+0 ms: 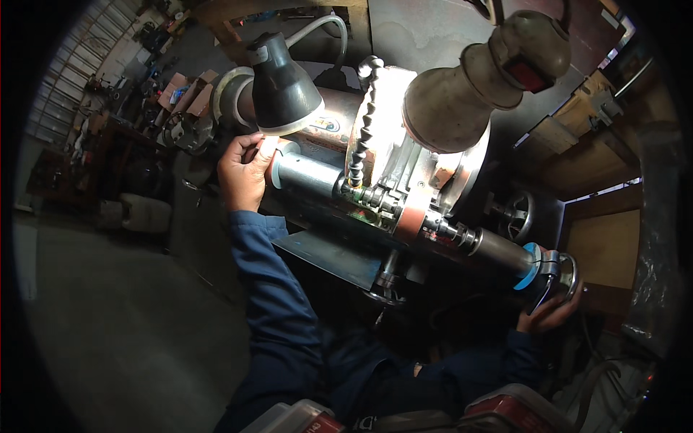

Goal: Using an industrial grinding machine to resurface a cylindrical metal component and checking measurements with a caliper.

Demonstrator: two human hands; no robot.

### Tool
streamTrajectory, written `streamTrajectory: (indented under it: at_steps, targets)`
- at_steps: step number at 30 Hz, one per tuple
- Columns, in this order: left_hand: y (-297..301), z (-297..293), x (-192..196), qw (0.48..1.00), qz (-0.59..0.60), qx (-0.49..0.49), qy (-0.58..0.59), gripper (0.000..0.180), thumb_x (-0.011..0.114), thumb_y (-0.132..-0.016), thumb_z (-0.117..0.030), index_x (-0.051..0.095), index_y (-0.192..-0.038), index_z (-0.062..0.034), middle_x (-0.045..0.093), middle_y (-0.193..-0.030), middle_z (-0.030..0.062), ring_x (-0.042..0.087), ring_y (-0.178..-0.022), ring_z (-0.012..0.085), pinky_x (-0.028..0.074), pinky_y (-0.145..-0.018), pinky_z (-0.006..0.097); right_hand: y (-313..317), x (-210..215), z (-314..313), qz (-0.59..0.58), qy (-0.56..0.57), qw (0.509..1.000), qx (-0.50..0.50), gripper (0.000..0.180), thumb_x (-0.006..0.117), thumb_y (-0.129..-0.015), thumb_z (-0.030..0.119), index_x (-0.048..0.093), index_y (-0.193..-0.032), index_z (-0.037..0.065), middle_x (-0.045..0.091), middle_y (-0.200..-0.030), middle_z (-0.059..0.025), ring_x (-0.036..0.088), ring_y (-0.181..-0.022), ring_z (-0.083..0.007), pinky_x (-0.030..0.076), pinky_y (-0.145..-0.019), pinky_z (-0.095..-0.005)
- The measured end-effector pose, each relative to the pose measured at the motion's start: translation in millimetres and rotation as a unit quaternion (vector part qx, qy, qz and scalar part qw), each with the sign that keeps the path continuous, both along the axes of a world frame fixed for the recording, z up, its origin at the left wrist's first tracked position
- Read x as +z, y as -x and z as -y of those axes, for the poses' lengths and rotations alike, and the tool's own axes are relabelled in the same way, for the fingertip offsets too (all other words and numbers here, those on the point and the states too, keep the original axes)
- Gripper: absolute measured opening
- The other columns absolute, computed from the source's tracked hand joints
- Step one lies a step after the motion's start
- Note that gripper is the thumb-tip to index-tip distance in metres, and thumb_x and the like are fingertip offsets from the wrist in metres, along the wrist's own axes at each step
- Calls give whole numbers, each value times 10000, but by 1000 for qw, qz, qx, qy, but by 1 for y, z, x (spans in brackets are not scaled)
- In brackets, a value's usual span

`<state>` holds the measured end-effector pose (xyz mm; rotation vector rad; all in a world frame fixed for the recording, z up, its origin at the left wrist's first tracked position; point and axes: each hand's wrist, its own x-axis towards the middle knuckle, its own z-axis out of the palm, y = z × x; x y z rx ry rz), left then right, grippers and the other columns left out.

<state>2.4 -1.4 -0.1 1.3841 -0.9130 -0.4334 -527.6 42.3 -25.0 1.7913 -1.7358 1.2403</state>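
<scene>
My left hand (pixel 244 175) is raised at the left end of a grinding machine, thumb and fingers pinched together just under the rim of a dark lamp shade (pixel 285 94). What the pinch holds, if anything, is hidden. Beside it lies a grey metal cylinder (pixel 312 175), the machine's left-hand head. My right hand (pixel 554 313) wraps round the lower rim of a handwheel (pixel 572 277) on the right, next to a blue ring (pixel 530 267) on the right-hand cylinder (pixel 502 252). Between the two cylinders runs a stepped metal shaft (pixel 382 198), lit brightly.
A black segmented coolant hose (pixel 362 130) hangs over the shaft. To the upper right a large beige lamp (pixel 455 101) leans close above the grinding wheel guard (pixel 390 97). A flat metal sheet (pixel 332 256) juts toward me, with another handwheel (pixel 385 296) beneath the shaft.
</scene>
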Motion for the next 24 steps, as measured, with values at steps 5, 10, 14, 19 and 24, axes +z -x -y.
streamTrajectory:
  at_steps: [5, 10, 14, 19, 24]
  targets:
    - [-2, -1, -1, 1000, 13, 1, -9, 180, 740, -808, -50, 631, -938, 12, 654, -900, 30, 608, -826, 83, 499, -763, 218, -6, 56, 20, 91, -136, 985, 55, 355, 402, -992, 177, 527, -1250, -33, 628, -1129, -213, 626, -1037, -335, 474, -879, -384]
    - [-10, -3, -6, 999, 27, 22, -18, 176, 744, -803, -43, 629, -926, 5, 642, -874, 9, 601, -805, 75, 497, -741, 212, 1, 74, 63, -6, -268, 962, -45, 451, 363, -1005, 362, 575, -1194, 12, 636, -1092, -224, 636, -991, -313, 479, -845, -374]
    - [-10, -3, -6, 998, 44, 25, -23, 168, 747, -803, -52, 631, -914, -2, 638, -859, -1, 589, -779, 64, 488, -717, 207, 5, 74, 42, 214, -113, 970, 25, 461, 334, -1011, 347, 580, -1103, -31, 605, -1185, -195, 622, -952, -312, 471, -897, -414]
    - [-5, 3, -6, 998, 49, 23, -26, 154, 742, -813, -65, 628, -898, -6, 624, -835, -14, 572, -753, 53, 474, -699, 199, 2, -15, -24, -53, 9, 998, -11, 474, 242, -1017, 204, 373, -1295, -156, 500, -1257, -303, 518, -1180, -398, 420, -1014, -443]
    - [-8, -1, -3, 998, 59, 25, -13, 147, 739, -820, -80, 626, -887, -13, 617, -817, -23, 556, -743, 45, 457, -687, 190, 3, -8, -4, -22, -15, 1000, 2, 430, 302, -1024, 191, 386, -1325, -104, 482, -1309, -276, 497, -1216, -384, 393, -1033, -430]
